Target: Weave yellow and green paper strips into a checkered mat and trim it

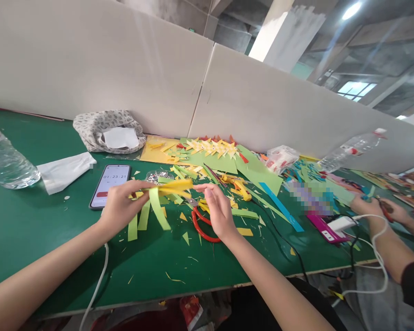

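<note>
My left hand (127,198) is closed around a bundle of yellow paper strips (175,187), held level above the table. A light green paper strip (158,211) hangs down from the bundle. My right hand (218,206) is at the free end of the yellow strips, its index finger stretched toward them and its thumb raised apart; the other fingers are partly hidden. Red-handled scissors (196,225) show just below and behind my right hand, blades pointing up and left. Whether the hidden fingers touch the scissors, I cannot tell. More green strips (144,217) appear beneath my left hand.
A phone (111,181) showing a timer lies left of my hands. Yellow hot glue gun (242,189), paper scraps and layered paper pieces (214,148) are behind. Water bottle (8,161), cloth bag (89,131), blue strip (281,207), magenta box (322,228) and white cable surround them. A co-worker's hands (369,207) are right.
</note>
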Motion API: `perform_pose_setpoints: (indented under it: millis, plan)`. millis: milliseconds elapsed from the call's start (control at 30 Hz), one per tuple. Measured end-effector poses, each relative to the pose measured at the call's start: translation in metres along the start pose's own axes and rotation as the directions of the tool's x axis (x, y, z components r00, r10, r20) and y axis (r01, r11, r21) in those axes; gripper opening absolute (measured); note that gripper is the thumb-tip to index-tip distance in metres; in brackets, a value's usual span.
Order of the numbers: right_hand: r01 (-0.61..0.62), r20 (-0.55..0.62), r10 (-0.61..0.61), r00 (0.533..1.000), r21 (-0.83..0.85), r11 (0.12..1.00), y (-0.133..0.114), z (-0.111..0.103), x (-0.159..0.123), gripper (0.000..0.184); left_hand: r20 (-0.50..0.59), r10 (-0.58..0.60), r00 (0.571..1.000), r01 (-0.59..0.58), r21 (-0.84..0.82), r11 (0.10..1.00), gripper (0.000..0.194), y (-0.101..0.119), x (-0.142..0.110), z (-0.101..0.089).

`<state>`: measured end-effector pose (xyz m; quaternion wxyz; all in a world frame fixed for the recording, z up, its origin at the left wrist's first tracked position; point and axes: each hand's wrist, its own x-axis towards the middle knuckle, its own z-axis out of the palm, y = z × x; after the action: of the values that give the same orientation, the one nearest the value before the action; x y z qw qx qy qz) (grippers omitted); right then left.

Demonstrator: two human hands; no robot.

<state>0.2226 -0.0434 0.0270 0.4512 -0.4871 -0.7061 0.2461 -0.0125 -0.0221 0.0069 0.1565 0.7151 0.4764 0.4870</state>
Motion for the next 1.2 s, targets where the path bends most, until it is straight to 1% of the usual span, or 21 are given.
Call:
perform_pose_setpoints:
  millis: [33, 67, 100, 167, 233, 267, 333, 400, 433, 467, 500, 567, 600, 633, 667, 733, 867, 967, 1033, 1100, 1200]
  plan:
    - [-0.04, -0.022, 0.041, 0.999, 0.056, 0.998, 0.001, 0.001, 0.0, 0.03, 0.006, -0.2, 0.98, 0.199, -0.132, 0.971, 0.016, 0.001, 0.003, -0.003]
    - [-0.074, -0.02, 0.076, 0.997, 0.09, 0.993, 0.001, 0.004, 0.0, 0.029, 0.046, -0.349, 0.936, 0.347, -0.286, 0.893, 0.019, 0.002, 0.006, -0.005]
    - [-0.101, 0.004, 0.101, 0.995, 0.096, 0.99, 0.001, 0.006, -0.001, 0.027, 0.093, -0.444, 0.891, 0.444, -0.386, 0.809, 0.022, 0.003, 0.009, -0.008]
    - [-0.126, 0.136, 0.118, 0.984, 0.045, 0.991, -0.001, 0.012, -0.005, 0.021, 0.188, -0.559, 0.807, 0.563, -0.529, 0.635, 0.026, 0.004, 0.014, -0.011]
    - [-0.148, 0.367, 0.135, 0.92, 0.007, 0.989, -0.005, 0.016, -0.01, 0.019, 0.237, -0.617, 0.751, 0.614, -0.594, 0.52, 0.027, 0.003, 0.017, -0.012]
    - [-0.19, 0.491, 0.159, 0.857, 0.013, 0.982, -0.007, 0.017, -0.012, 0.02, 0.257, -0.632, 0.731, 0.628, -0.615, 0.476, 0.027, 0.003, 0.018, -0.013]
    - [-0.34, 0.694, 0.231, 0.682, 0.022, 0.94, -0.011, 0.016, -0.015, 0.023, 0.29, -0.643, 0.709, 0.639, -0.648, 0.414, 0.027, 0.002, 0.018, -0.013]
    - [-0.479, 0.818, 0.283, 0.501, -0.011, 0.878, -0.011, 0.014, -0.015, 0.026, 0.32, -0.64, 0.699, 0.645, -0.668, 0.37, 0.027, 0.001, 0.018, -0.014]
    - [-0.512, 0.843, 0.296, 0.45, -0.029, 0.859, -0.01, 0.013, -0.013, 0.028, 0.331, -0.639, 0.694, 0.647, -0.676, 0.352, 0.026, 0.001, 0.018, -0.014]
    - [-0.514, 0.835, 0.309, 0.456, -0.037, 0.857, -0.007, 0.013, -0.011, 0.029, 0.341, -0.64, 0.689, 0.651, -0.68, 0.338, 0.025, 0.0, 0.018, -0.014]
    - [-0.48, 0.793, 0.32, 0.518, -0.04, 0.877, -0.005, 0.014, -0.009, 0.029, 0.35, -0.642, 0.682, 0.657, -0.68, 0.327, 0.025, 0.0, 0.018, -0.014]
    - [-0.32, 0.598, 0.282, 0.751, -0.044, 0.946, 0.001, 0.016, -0.004, 0.026, 0.364, -0.645, 0.672, 0.669, -0.672, 0.318, 0.026, 0.001, 0.018, -0.014]
    - [-0.239, 0.472, 0.235, 0.85, -0.052, 0.97, 0.004, 0.017, -0.002, 0.023, 0.371, -0.643, 0.67, 0.674, -0.666, 0.318, 0.026, 0.001, 0.018, -0.014]
    - [-0.19, 0.361, 0.196, 0.912, -0.051, 0.98, 0.006, 0.018, -0.001, 0.022, 0.378, -0.641, 0.668, 0.68, -0.659, 0.32, 0.027, 0.002, 0.018, -0.013]
    - [-0.18, 0.282, 0.179, 0.942, -0.025, 0.983, 0.007, 0.018, 0.0, 0.023, 0.39, -0.635, 0.667, 0.688, -0.65, 0.323, 0.027, 0.002, 0.017, -0.013]
    - [-0.241, 0.211, 0.217, 0.953, 0.095, 0.966, 0.007, 0.019, 0.001, 0.027, 0.423, -0.612, 0.669, 0.706, -0.62, 0.343, 0.026, 0.005, 0.015, -0.01]
    - [-0.37, 0.224, 0.311, 0.923, 0.308, 0.876, 0.002, 0.02, 0.0, 0.039, 0.54, -0.519, 0.663, 0.749, -0.481, 0.456, 0.017, 0.011, 0.006, -0.001]
    - [-0.461, 0.307, 0.352, 0.884, 0.46, 0.759, -0.001, 0.021, 0.0, 0.054, 0.683, -0.432, 0.588, 0.775, -0.324, 0.542, 0.014, 0.017, 0.0, 0.003]
    - [-0.522, 0.381, 0.361, 0.851, 0.538, 0.663, -0.002, 0.019, 0.001, 0.059, 0.727, -0.418, 0.545, 0.778, -0.252, 0.576, 0.014, 0.02, -0.002, 0.003]
    - [-0.563, 0.433, 0.367, 0.823, 0.536, 0.629, -0.004, 0.016, 0.002, 0.057, 0.733, -0.399, 0.551, 0.754, -0.232, 0.615, 0.012, 0.021, -0.001, 0.003]
    - [-0.582, 0.465, 0.384, 0.798, 0.429, 0.691, -0.006, 0.012, 0.004, 0.053, 0.733, -0.351, 0.582, 0.699, -0.231, 0.677, 0.01, 0.017, 0.002, 0.003]
